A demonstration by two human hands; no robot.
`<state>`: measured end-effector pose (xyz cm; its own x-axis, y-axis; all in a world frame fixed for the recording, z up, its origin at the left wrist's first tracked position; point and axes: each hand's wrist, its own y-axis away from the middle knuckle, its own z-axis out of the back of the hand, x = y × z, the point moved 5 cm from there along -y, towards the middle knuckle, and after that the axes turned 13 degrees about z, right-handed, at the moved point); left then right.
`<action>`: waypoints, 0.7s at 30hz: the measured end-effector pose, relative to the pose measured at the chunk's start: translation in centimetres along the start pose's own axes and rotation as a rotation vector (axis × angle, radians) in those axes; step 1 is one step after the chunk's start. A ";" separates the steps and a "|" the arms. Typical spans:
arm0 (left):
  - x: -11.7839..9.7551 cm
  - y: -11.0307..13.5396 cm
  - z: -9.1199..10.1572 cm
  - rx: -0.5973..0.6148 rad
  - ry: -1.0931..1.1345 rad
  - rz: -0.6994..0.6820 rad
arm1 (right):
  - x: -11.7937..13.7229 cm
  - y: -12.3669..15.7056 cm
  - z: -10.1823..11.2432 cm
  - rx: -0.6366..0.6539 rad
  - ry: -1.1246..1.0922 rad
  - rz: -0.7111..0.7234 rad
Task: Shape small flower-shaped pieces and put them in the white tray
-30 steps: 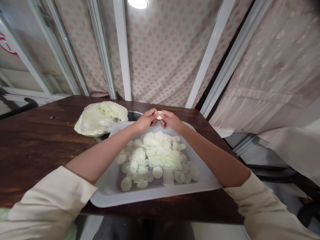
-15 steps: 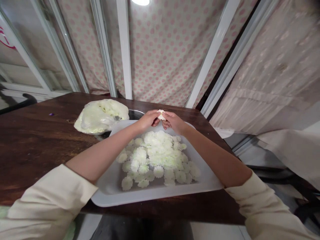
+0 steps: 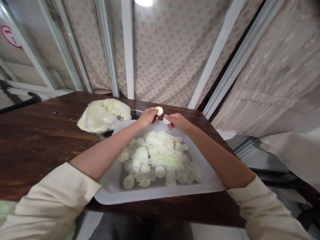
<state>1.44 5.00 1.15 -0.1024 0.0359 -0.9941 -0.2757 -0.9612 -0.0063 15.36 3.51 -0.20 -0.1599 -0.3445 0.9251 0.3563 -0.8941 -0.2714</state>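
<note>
My left hand [image 3: 148, 116] pinches a small white artificial flower head [image 3: 159, 110] with scalloped edges, over the far rim of the tray. Just to its right, my right hand [image 3: 178, 121] grips a thin white petal layer [image 3: 166, 121] between thumb and fingers. The two pieces are apart, with a narrow gap between them. Beneath my arms sits a white plastic tray [image 3: 160, 197], its bottom covered by a loose heap of white and pale green flower pieces [image 3: 162, 151].
Behind the tray at left, a clear plastic bag of pale yellow-green pieces [image 3: 103, 115] rests on a dark round container [image 3: 136, 114]. All stand on a dark wooden table [image 3: 50, 140]. Framed panels with dotted curtain [image 3: 172, 53] rise beyond the table's far edge.
My hands were together on one white flower piece. Now they have separated, each with its own piece. The view has shifted slightly.
</note>
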 end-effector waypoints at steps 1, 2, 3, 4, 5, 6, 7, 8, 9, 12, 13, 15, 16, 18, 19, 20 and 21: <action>0.1 0.0 -0.1 0.010 0.014 0.012 | 0.1 0.0 0.0 0.000 0.008 0.004; 0.1 0.0 -0.2 0.028 0.034 0.027 | 0.2 0.1 -0.1 0.003 0.015 0.009; 0.3 0.0 -0.3 0.054 0.057 0.044 | 0.3 0.1 -0.1 0.006 0.020 0.013; 0.4 0.1 -0.5 0.085 0.075 0.061 | 0.4 0.1 -0.2 0.007 0.025 0.015; 0.5 0.1 -0.7 0.117 0.086 0.076 | 0.4 0.2 -0.3 0.011 0.033 0.015; 0.6 0.2 -0.9 0.148 0.088 0.086 | 0.4 0.2 -0.3 0.012 0.045 0.016; 0.6 0.3 -1.1 0.174 0.083 0.090 | 0.4 0.1 -0.3 0.015 0.061 0.019; 0.6 0.4 -1.3 0.193 0.072 0.086 | 0.4 0.1 -0.3 0.018 0.076 0.025; 0.6 0.4 -1.4 0.204 0.059 0.076 | 0.4 0.1 -0.3 0.025 0.086 0.036; 0.6 0.6 -1.6 0.176 0.019 0.046 | 0.5 0.1 -0.6 0.072 0.109 0.084; 0.7 0.7 -1.7 0.157 -0.003 0.039 | 0.6 0.1 -0.8 0.095 0.124 0.090; 0.9 0.8 -1.8 0.122 -0.046 0.026 | 0.5 0.2 -1.3 0.142 0.159 0.090; 0.9 0.8 -1.9 0.112 -0.062 0.015 | 0.5 0.3 -1.5 0.161 0.173 0.086; 1.0 0.8 -1.9 0.110 -0.079 -0.027 | 0.4 0.4 -2.1 0.190 0.177 0.099; 0.9 0.7 -1.8 0.102 -0.086 -0.056 | 0.4 0.4 -2.3 0.199 0.173 0.113; 0.8 0.7 -1.6 0.086 -0.104 -0.087 | 0.4 0.4 -2.5 0.208 0.163 0.128; 0.7 0.6 -1.4 0.063 -0.133 -0.116 | 0.4 0.4 -2.6 0.224 0.144 0.140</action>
<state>2.57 4.04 0.34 -0.1911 0.1857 -0.9638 -0.3521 -0.9296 -0.1093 13.03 2.25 -0.62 -0.2180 -0.5117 0.8310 0.5755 -0.7551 -0.3140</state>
